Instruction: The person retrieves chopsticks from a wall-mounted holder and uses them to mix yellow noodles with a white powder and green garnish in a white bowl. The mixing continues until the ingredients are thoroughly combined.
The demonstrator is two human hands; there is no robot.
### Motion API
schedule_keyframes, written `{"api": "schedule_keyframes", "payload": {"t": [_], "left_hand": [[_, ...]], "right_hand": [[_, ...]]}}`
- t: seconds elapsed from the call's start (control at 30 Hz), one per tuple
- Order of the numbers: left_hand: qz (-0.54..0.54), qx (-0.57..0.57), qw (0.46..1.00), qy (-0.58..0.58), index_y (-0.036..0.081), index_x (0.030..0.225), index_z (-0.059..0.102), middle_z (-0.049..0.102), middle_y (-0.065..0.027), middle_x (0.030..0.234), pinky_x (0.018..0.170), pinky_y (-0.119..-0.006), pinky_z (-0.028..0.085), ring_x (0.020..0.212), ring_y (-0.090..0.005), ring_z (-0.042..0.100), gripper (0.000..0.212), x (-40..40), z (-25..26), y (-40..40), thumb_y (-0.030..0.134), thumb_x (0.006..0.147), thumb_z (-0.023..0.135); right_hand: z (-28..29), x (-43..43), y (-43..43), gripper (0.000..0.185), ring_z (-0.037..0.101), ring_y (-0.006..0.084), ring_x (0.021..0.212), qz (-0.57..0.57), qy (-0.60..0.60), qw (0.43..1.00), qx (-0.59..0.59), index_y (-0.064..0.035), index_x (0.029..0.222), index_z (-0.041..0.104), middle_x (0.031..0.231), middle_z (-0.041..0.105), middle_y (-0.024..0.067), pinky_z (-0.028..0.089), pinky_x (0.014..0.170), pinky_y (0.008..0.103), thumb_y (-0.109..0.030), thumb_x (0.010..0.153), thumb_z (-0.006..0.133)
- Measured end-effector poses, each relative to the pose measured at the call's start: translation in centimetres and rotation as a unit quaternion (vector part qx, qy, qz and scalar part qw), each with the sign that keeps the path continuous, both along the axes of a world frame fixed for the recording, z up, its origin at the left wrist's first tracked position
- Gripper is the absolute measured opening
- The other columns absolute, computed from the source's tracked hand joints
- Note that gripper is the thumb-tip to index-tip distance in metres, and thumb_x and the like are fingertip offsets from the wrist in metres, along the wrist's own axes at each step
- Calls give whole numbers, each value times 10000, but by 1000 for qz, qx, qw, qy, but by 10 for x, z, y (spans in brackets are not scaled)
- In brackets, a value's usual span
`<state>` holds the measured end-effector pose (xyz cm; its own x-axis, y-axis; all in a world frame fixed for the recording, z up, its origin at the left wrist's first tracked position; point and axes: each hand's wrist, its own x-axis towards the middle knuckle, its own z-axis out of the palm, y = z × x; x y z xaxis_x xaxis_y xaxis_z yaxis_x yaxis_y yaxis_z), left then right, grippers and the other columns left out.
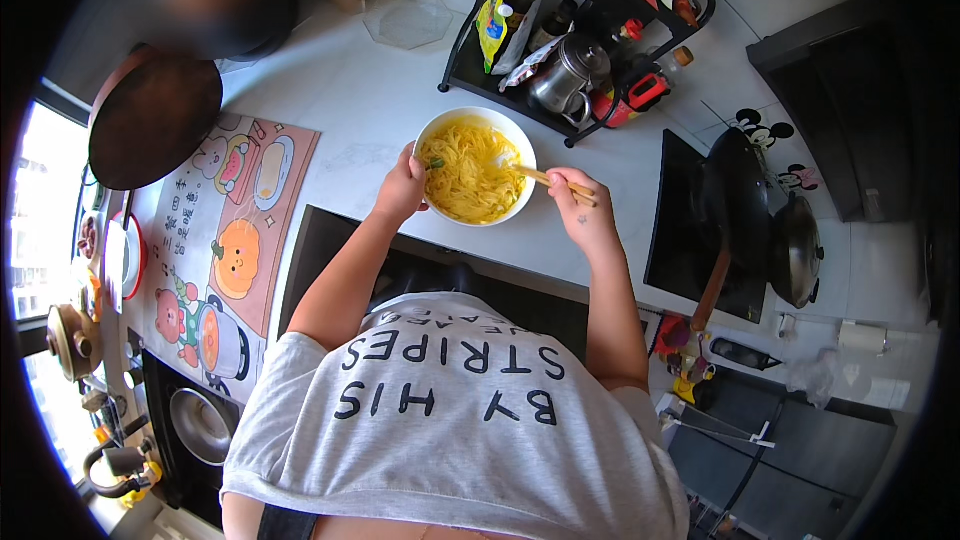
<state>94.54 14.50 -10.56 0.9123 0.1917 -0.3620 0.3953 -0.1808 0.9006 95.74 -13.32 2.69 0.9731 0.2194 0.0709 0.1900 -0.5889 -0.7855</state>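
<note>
A round white bowl (pixel 531 148) stands on the light countertop, near its front edge. Yellow shredded food (pixel 471 174), with a wet sheen, fills much of it, and a small green piece lies at the left side. My left hand (pixel 405 184) grips the bowl's left rim, thumb on top. Wooden chopsticks (pixel 574 190) are held in my right hand (pixel 583 204), to the right of the bowl. Their tips reach over the rim into the right part of the food.
Behind the bowl, a black rack (pixel 471 52) holds bottles and a metal pot (pixel 574 71). A wok (pixel 729 195) sits on the cooktop (pixel 667 240) at right. At left are a patterned mat (pixel 247 240), a dark round pan (pixel 157 120) and a sink with a metal basin (pixel 201 426).
</note>
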Motion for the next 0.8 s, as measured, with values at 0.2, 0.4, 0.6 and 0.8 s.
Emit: {"api": "schedule_keyframes", "payload": {"t": [0.2,0.4,0.6,0.8], "left_hand": [[-15,11,1000,14,161,1525,335,673,-169,1122,608,-336,622,800,-246,713,506,3,6,2,354,1059,293],[-25,23,999,5,155,1519,345,677,-171,1113,604,-332,618,788,-239,712,505,4,10,5,354,1057,297],[-2,9,1000,-4,153,1512,353,679,-167,1098,604,-328,618,777,-232,711,492,0,8,0,346,1063,303],[-5,10,1000,0,149,1511,353,682,-168,1083,604,-327,618,758,-235,711,493,-1,8,0,349,1064,305]], "right_hand": [[-43,-17,10,253,692,128,720,14,118,987,112,18,1046,692,830,721,80,562,683,263,-208,1017,583],[-62,22,9,271,693,129,738,-37,71,983,166,28,1073,681,848,723,79,570,695,267,-223,1013,597],[-40,16,-18,273,683,125,749,-75,62,985,143,18,1061,684,863,716,80,563,711,264,-240,1010,611],[-4,-22,1,278,660,118,745,39,149,984,88,11,1059,682,837,706,66,544,713,264,-251,1016,601]]}}
